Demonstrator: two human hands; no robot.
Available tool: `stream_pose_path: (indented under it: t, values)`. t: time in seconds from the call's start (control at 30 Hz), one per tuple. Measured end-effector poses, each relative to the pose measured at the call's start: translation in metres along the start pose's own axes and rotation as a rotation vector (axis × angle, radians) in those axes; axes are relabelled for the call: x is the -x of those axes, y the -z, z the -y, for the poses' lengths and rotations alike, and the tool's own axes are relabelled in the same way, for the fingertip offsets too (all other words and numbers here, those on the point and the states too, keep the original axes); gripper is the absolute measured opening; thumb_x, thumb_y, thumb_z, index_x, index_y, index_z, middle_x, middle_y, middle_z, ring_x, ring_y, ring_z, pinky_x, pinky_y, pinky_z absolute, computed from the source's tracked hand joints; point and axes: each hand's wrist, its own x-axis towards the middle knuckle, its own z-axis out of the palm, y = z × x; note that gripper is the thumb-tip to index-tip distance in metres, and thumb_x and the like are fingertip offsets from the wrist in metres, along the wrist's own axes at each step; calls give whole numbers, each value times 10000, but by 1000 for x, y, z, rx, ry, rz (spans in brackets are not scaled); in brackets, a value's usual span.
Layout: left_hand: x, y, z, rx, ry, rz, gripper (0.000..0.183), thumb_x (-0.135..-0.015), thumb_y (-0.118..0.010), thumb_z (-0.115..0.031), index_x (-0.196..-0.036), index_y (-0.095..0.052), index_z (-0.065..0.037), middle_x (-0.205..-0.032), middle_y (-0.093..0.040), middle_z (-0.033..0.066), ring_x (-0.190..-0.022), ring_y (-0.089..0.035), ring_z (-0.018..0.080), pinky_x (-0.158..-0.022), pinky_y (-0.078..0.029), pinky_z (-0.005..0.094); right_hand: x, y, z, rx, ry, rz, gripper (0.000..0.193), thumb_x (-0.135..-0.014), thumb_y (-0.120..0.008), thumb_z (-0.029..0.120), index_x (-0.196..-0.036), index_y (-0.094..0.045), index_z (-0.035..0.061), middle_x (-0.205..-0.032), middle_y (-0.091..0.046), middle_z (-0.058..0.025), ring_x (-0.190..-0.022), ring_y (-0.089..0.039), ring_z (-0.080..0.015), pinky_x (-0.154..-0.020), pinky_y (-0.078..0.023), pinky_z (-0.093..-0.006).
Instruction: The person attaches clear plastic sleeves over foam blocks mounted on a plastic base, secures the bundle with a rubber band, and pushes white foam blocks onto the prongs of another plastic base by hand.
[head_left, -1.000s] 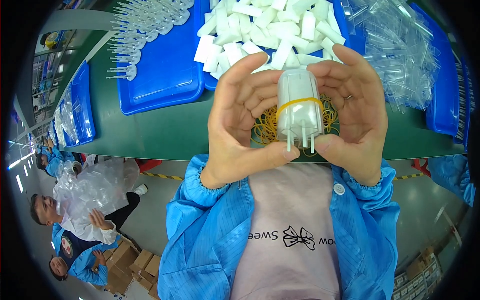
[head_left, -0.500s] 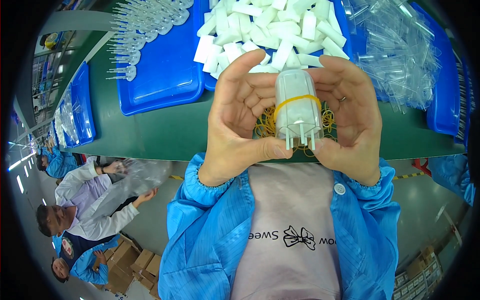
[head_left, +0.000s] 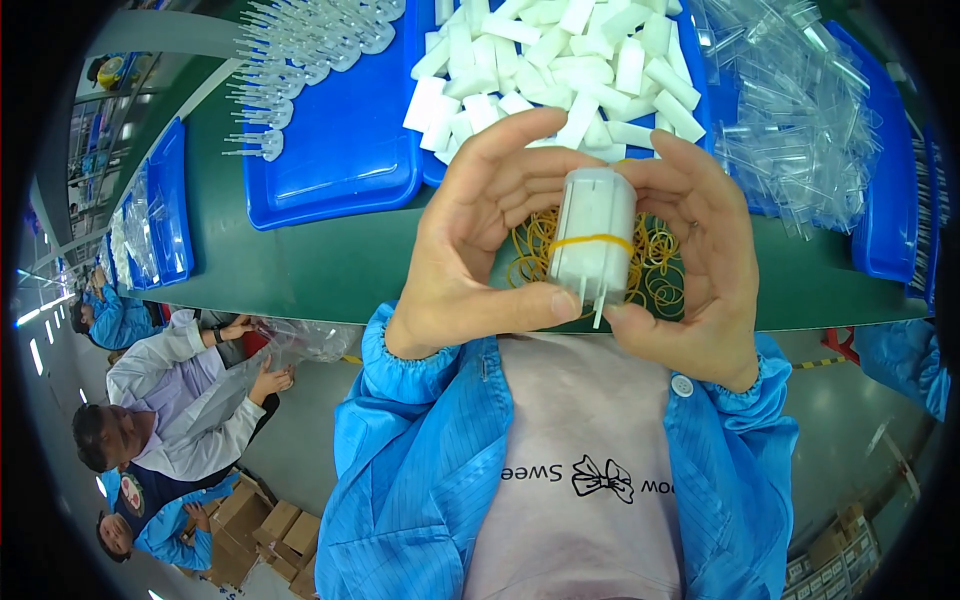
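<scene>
Between my hands is a clear plastic assembly with a white block inside, held just above the near edge of the table. A yellow rubber band runs around its middle, and thin pale prongs stick out of the end facing me. My left hand grips its left side, thumb at the pronged end and fingers curled around the far end. On the other side, my right hand holds it the same way. Loose yellow rubber bands lie on the green table beneath, partly hidden by the hands.
A blue tray at the far left holds rows of clear pronged pieces. White blocks heap in the middle tray. Clear plastic pieces pile at right, beside another blue tray. People are at the left.
The assembly has turned and tilted slightly in my hands; its prongs now show closer together and the band looks more level. At left, a person's hands and clear bag have shifted.
</scene>
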Motion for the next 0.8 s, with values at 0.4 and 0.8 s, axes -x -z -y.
stream_pose_path:
  t: [0.4, 0.8]
  values:
    - [12, 5, 5, -108, -159, 120, 988, -574, -861, -82, -1372, -286, 7, -1274, -469, 200, -1228, -445, 290, -1069, -308, 431, 6, 0, 2, 20, 142, 3, 822, -606, -821, 156, -1304, -418, -8, -1261, -503, -184, -1080, -544, -303, -903, -438, -372]
    - [13, 7, 0, -374, -199, 178, 941, -611, -850, -161, -1371, -324, 13, -1286, -479, 200, -1209, -474, 288, -1029, -367, 395, -3, -4, -1, 204, 416, -93, 621, -511, -795, 78, -1097, -595, 40, -1078, -595, -156, -943, -591, -320, -789, -480, -383]
